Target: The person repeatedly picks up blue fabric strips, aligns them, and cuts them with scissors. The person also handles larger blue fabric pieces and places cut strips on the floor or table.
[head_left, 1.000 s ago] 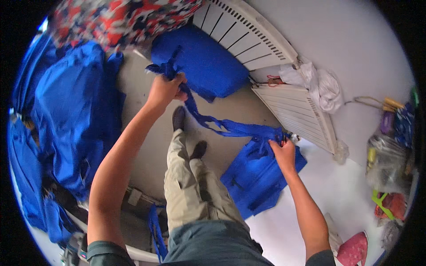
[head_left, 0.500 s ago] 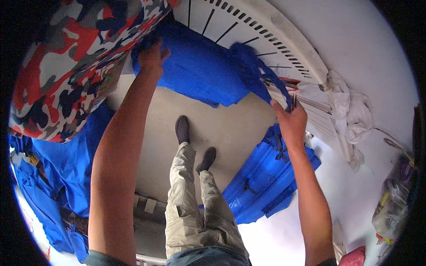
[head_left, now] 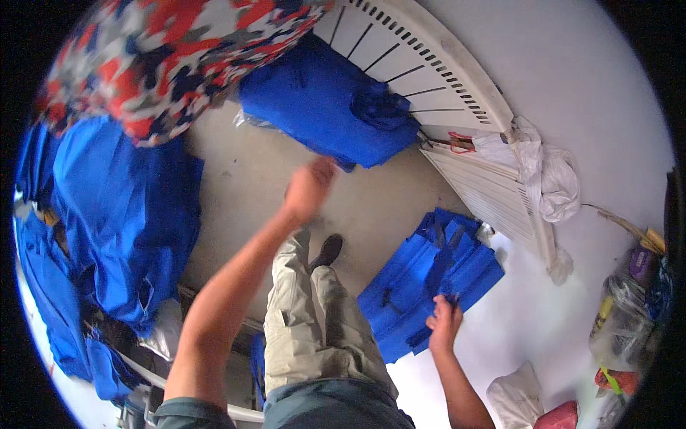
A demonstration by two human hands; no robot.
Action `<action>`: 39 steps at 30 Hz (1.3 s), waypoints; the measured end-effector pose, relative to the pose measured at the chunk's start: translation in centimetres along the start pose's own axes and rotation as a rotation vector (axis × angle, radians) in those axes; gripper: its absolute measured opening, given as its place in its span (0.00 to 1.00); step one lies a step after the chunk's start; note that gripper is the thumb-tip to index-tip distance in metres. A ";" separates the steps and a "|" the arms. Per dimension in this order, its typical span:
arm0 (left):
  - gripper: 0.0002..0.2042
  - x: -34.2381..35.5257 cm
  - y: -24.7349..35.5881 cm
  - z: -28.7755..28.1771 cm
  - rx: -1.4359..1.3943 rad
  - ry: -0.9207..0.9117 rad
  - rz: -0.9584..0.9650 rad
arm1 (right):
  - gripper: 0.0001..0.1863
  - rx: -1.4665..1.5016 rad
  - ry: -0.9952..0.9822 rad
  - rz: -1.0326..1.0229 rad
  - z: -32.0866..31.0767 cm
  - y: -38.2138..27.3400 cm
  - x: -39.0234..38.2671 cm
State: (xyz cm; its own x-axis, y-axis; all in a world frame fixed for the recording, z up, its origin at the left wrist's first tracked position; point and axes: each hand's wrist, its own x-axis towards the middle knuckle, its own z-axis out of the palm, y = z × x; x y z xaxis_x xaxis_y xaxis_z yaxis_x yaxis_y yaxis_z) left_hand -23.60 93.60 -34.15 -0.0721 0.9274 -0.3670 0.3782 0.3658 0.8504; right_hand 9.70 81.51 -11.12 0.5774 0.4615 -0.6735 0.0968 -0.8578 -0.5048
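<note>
My left hand is over the floor below a folded blue fabric piece; motion blurs its fingers, so I cannot make out whether it holds anything. My right hand is closed on a dark blue fabric strip, which lies up across a stack of blue fabric panels at lower right. A small dark item at its fingertips is too small to name. A bunched blue piece rests on the folded fabric by the radiator.
Camouflage fabric fills the upper left above piled blue cloth. White radiators line the wall, with a white bag on one. Plastic-wrapped items lie at right. My legs stand on the concrete floor.
My left hand has moved down and right from the folded fabric. My right hand has dropped to the panels. The bunched blue strips from my hands now partly rest on the folded fabric.
</note>
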 end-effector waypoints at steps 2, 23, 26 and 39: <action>0.13 -8.3 7.2 1.0 -0.199 -0.148 0.021 | 0.12 0.159 -0.217 0.041 0.6 -0.1 -2.7; 0.09 -62.5 14.4 4.1 -0.418 0.770 -0.245 | 0.11 -0.257 -1.254 -0.415 2.0 5.2 -25.6; 0.11 -69.2 14.4 5.9 -0.308 0.831 -0.364 | 0.11 -0.276 -1.374 -0.339 2.6 7.6 -27.5; 0.11 -92.0 10.9 19.6 -0.562 1.177 -0.719 | 0.26 -1.106 -1.302 -0.545 4.3 27.5 -30.2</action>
State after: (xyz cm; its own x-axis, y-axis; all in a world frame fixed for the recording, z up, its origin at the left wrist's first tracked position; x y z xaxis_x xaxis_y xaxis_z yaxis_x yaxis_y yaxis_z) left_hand 5.22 10.78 1.53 -0.8735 -0.0310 -0.4859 -0.4375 0.4882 0.7552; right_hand -8.57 44.96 -6.99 -0.5943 0.1097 -0.7967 0.7973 -0.0489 -0.6016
